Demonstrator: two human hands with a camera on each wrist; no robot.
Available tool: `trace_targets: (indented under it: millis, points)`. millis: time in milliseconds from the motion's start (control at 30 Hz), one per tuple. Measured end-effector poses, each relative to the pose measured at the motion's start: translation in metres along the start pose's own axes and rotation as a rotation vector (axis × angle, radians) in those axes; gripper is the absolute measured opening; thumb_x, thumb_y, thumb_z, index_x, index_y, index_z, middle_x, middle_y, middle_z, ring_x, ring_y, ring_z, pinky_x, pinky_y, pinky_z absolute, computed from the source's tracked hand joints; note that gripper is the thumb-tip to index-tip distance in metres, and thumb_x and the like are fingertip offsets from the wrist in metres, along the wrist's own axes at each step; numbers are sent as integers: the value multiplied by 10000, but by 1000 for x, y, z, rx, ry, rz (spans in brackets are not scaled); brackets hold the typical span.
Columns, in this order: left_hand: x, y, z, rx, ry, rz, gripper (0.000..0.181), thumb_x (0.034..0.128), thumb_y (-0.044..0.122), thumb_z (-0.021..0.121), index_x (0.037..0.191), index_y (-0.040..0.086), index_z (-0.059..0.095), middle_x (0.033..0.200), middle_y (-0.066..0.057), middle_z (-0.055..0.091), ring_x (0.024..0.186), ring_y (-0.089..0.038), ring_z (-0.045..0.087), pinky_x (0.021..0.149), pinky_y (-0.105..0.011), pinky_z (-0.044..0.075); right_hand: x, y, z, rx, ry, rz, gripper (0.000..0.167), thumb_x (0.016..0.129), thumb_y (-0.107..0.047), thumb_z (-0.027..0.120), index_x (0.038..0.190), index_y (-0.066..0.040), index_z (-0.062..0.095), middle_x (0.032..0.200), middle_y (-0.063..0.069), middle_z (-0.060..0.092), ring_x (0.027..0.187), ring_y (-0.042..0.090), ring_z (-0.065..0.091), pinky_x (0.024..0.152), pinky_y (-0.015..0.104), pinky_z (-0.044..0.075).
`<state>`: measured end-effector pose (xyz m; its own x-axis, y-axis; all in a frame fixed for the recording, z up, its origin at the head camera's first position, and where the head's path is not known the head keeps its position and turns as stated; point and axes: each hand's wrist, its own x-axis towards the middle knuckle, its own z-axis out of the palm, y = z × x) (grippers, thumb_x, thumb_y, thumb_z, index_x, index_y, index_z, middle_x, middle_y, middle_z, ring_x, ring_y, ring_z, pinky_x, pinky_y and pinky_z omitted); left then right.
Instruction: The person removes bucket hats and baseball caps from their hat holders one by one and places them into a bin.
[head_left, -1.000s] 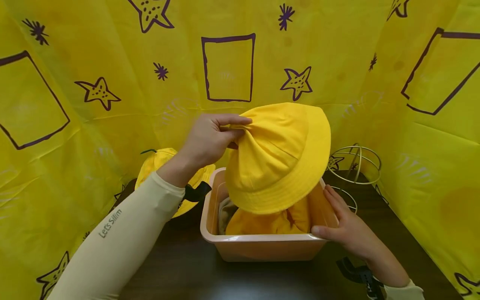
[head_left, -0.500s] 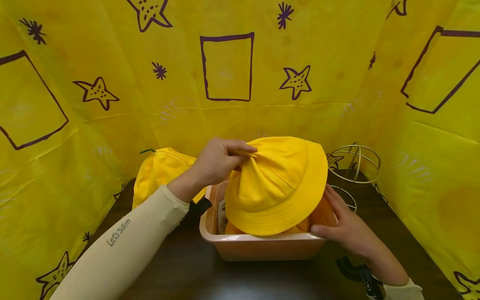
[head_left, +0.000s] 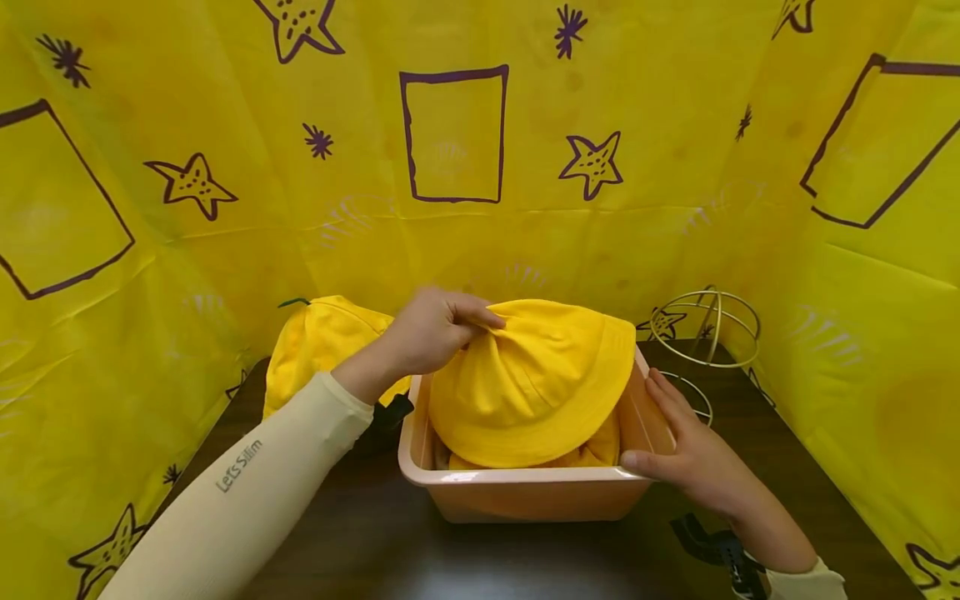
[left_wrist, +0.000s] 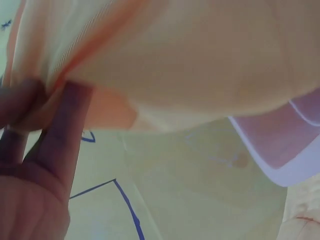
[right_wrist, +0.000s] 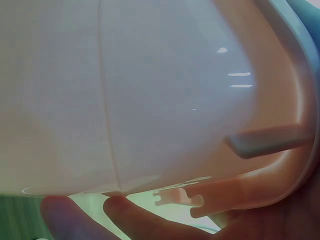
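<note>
We saw the hat [head_left: 528, 387] extend rightward from the left hand [head_left: 433, 332] pinching it, the right hand [head_left: 693, 450], straight-fingered, touching the tub [head_left: 536, 501].

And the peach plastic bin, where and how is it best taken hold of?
Probably the rim at its left and right ends, one hand from each side: the walls narrow downward, so the rim stands out. The right hand holds the right end; the left hand pinches the yellow bucket hat.
</note>
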<state>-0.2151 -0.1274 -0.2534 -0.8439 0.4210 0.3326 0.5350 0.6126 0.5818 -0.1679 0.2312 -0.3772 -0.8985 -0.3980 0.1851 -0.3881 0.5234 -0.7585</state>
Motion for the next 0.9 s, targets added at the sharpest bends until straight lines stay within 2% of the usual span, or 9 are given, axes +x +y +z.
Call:
trace_targets:
  millis: [133,233,367,467,567,633,700,900]
  points:
    - [-2,-4,9,70,-137,43,289,906,-34,658,1030,175,814,1096,52,722,1098,-140,631,860,-293,514,0,0,0,3,1,-3,1043,832,-297,807,1605,-88,139,1659,35,9,1436,488,99,1003,745,190]
    - [-2,-5,15,157,-228,109,287,920,-14,648,1072,177,800,1108,67,717,1127,-136,618,935,-301,476,0,-1,0,1,0,3,1042,832,-303,806,1605,-89,142,1660,33,10,1436,489,103,998,753,190]
    - [-3,2,25,285,-410,171,260,988,175,621,1224,171,730,1305,8,634,1246,-172,542,1040,-345,398,0,0,0,-1,1,6,1041,830,-303,806,1605,-87,145,1660,43,13,1431,495,116,1002,748,198]
    - [-5,11,36,368,-583,151,427,998,382,605,1375,181,622,1493,-28,470,1366,-202,416,1107,-360,311,0,-1,0,4,2,0,1044,828,-298,807,1604,-79,144,1659,46,15,1431,491,115,1012,732,201]
    - [-6,18,49,425,-708,107,590,965,483,619,1484,226,505,1596,3,304,1412,-205,344,1123,-376,280,0,-1,0,7,2,-5,1045,828,-295,805,1603,-74,140,1659,48,15,1431,490,114,1014,727,199]
    - [-6,19,57,460,-763,78,672,936,525,640,1527,279,435,1626,37,221,1420,-200,326,1121,-387,283,0,-1,0,5,2,-6,1044,829,-297,804,1603,-75,140,1659,53,15,1431,492,113,1012,732,198]
    - [-5,17,64,489,-790,55,718,912,536,666,1543,329,394,1638,53,172,1413,-202,337,1114,-390,297,0,0,0,8,3,-4,1042,828,-298,804,1604,-81,143,1659,54,17,1432,490,113,1014,732,195]
    - [2,10,78,505,-826,6,825,836,523,755,1544,425,343,1654,41,88,1420,-230,324,1116,-389,292,0,3,1,10,5,-4,1041,826,-298,805,1606,-91,147,1659,54,20,1433,485,112,1017,727,195]
